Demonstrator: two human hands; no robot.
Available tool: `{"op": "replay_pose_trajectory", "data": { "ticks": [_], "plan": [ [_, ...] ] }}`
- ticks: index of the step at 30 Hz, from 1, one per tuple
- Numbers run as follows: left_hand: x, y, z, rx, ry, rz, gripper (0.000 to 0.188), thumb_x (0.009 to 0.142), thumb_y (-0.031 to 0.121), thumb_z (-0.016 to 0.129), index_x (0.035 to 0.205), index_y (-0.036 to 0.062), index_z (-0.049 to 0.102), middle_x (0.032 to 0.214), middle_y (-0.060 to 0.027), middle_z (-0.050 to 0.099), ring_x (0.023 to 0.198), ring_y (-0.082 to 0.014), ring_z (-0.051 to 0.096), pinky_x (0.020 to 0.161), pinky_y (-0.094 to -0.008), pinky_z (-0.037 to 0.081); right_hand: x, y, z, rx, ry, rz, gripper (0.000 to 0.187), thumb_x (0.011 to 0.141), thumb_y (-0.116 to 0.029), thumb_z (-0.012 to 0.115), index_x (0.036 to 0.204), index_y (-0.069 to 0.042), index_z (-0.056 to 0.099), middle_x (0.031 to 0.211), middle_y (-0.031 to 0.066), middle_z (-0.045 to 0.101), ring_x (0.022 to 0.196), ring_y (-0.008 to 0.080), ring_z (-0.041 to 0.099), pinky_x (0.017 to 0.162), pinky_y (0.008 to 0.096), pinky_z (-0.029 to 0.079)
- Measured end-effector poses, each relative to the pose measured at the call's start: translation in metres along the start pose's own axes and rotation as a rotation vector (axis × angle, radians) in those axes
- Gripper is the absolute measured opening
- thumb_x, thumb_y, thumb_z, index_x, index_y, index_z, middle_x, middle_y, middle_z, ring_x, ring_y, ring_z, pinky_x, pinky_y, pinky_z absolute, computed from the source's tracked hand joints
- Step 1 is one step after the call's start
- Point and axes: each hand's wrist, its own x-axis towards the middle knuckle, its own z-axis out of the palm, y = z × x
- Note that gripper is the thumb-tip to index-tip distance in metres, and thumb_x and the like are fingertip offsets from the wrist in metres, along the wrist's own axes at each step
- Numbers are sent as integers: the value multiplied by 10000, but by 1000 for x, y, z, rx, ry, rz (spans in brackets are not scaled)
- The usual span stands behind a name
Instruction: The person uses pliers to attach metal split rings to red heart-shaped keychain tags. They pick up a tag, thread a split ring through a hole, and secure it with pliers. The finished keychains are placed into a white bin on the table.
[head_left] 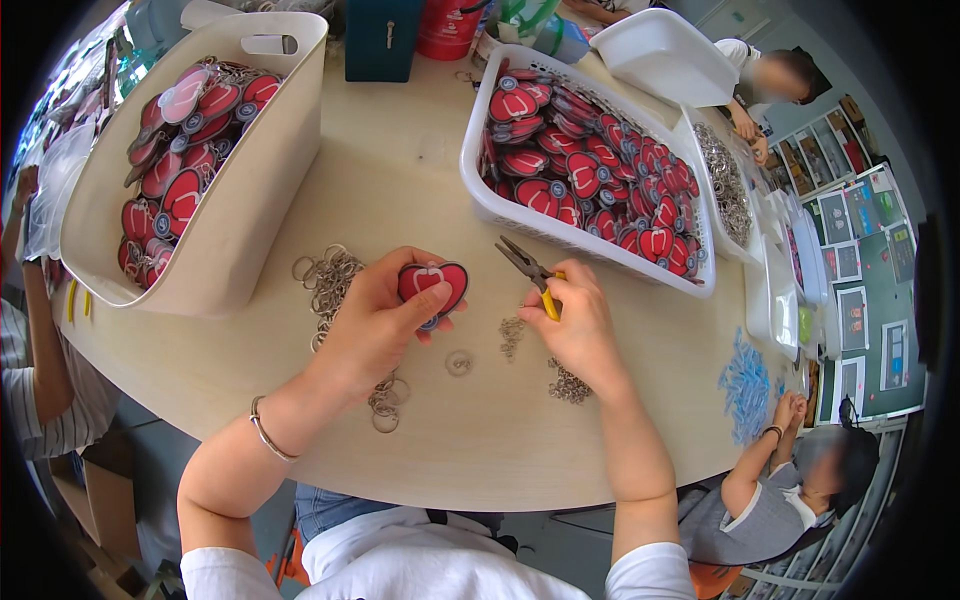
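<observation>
In my left hand point(372, 315) is a red heart-shaped charm point(455, 284) with a dark edge, the thumb pressed on its face. My right hand point(582, 325) is closed round yellow-handled pliers point(522, 260), whose dark jaws point up and to the left. Its thumb and forefinger meet low by the handle; whether they also pinch something small, I cannot tell. Beside my left hand lies a heap of metal key rings point(328, 285), with more rings point(384, 408) under the wrist. Between the hands are a few loose rings point(458, 362) and small chain pieces point(511, 336). Tiny metal links point(568, 384) lie beneath my right wrist.
A tall cream bin point(285, 170) of finished-looking red charms stands left. A white basket point(590, 235) full of red charms sits ahead right, beside a tray of metal parts point(722, 180). Blue pieces point(744, 385) lie at right. Other people sit around the table.
</observation>
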Motion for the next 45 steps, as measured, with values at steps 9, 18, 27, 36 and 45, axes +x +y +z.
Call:
{"op": "replay_pose_trajectory", "data": {
  "ticks": [9, 18, 27, 36, 45],
  "plan": [
    [-1, -4, 3, 89, -41, 15, 274, 927, 168, 607, 1126, -3, 526, 921, -70, 663, 769, -94, 599, 641, -237, 467, -4, -8, -12, -165, 65, -120, 137, 722, -43, 737, 810, 23, 656, 989, 147, 582, 931, 323, 555, 824, 399, 445],
    [-17, -5, 18, 293, -62, 139, 118, 881, 47, 618, 956, -44, 612, 744, -75, 625, 669, -113, 615, 584, -258, 484, -16, -51, -24, 895, -93, 123, 118, 826, -70, 709, 842, 35, 657, 967, 42, 516, 890, 120, 521, 781, 279, 453],
    [-25, -7, 26, 552, -35, 450, 96, 818, 33, 683, 874, -26, 630, 738, -153, 611, 608, -286, 597, 545, -347, 475, -19, -53, -19, 935, -147, 120, 114, 817, -71, 718, 844, 26, 666, 932, 25, 491, 836, 106, 500, 739, 252, 427],
    [-23, -9, 23, 718, 11, 612, 103, 775, 37, 722, 847, 6, 656, 753, -95, 608, 601, -245, 603, 514, -328, 473, -20, -56, -22, 1044, -199, 220, 114, 823, -79, 711, 835, 21, 656, 932, 17, 494, 833, 100, 496, 753, 249, 416],
    [-22, -8, 20, 612, -78, 622, 120, 773, 9, 744, 860, -25, 669, 764, -88, 614, 621, -178, 589, 510, -277, 436, -19, -53, -32, 1119, -345, 299, 119, 839, -79, 698, 840, 21, 633, 902, 10, 498, 824, 101, 500, 757, 253, 417]
  ]
}}
